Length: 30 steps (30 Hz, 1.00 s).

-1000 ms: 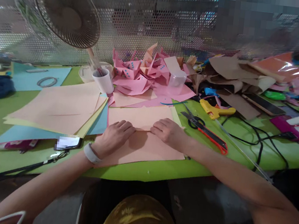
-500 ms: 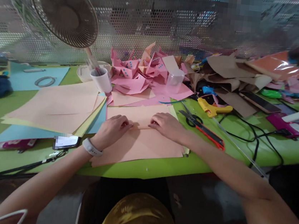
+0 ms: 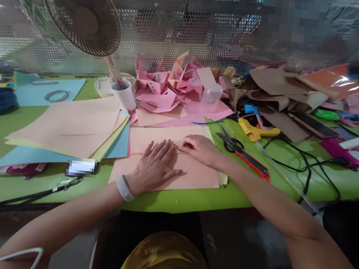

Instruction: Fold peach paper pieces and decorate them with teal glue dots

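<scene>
My left hand (image 3: 154, 166) lies flat with fingers spread on a peach sheet of paper (image 3: 199, 175), a pale band round its wrist. Just to the right, my right hand (image 3: 201, 150) is closed, thumb and fingertips pinched at a fold or edge that crosses the paper. The exact grip under these fingers is partly hidden. Another peach layer (image 3: 140, 136) shows behind the fold, and a pale yellow sheet peeks out at the right side. Scissors (image 3: 230, 143) and a red box cutter (image 3: 252, 163) rest right of my right hand.
Left stands a stack of peach sheets (image 3: 64, 121), with a phone (image 3: 81, 167) below it. Behind are a white cup (image 3: 125, 96), a fan (image 3: 85, 20) and folded pink paper pieces (image 3: 160, 100). A yellow glue gun (image 3: 256, 130) and black cables (image 3: 306, 159) lie right.
My left hand has gone from curled fingers at the fold to lying flat on the paper, further right. My right hand stays almost in place at the fold.
</scene>
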{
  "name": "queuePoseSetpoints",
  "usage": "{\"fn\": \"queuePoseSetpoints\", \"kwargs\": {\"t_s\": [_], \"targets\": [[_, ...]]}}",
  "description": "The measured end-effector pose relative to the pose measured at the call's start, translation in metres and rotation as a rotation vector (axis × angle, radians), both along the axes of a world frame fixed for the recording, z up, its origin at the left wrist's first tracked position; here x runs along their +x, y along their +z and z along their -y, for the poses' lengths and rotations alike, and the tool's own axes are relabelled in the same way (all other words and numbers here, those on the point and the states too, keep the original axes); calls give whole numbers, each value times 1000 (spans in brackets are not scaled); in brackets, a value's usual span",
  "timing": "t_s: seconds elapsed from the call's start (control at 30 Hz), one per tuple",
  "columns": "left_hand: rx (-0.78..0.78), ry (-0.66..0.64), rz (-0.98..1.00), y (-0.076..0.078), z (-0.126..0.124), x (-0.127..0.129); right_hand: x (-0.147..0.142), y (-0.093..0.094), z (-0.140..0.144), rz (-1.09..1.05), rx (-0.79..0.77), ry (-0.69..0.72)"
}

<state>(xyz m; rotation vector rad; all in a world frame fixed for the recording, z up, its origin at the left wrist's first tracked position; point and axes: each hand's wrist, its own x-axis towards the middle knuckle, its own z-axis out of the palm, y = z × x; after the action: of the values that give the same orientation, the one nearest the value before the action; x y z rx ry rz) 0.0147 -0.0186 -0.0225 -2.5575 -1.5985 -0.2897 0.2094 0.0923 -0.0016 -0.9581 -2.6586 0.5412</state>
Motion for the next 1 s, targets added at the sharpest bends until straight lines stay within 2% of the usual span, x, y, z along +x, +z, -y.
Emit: {"fn": "queuePoseSetpoints", "kwargs": {"t_s": [0.13,0.47,0.77,0.83,0.9,1.0], "targets": [[-52,15,-12,-6,0,-1,3,-1,-4,9,-19,3],[-73,70,-31,3,3,6,27,1,-17,96,-90,-40],[-41,44,36,4,4,6,58,19,-13,225,0,-143],[-43,42,35,5,4,6,64,24,-11,279,40,-169],[-52,48,33,5,4,6,65,28,-5,290,145,-242],[-51,58,41,6,5,6,52,24,14,145,353,-318]]}}
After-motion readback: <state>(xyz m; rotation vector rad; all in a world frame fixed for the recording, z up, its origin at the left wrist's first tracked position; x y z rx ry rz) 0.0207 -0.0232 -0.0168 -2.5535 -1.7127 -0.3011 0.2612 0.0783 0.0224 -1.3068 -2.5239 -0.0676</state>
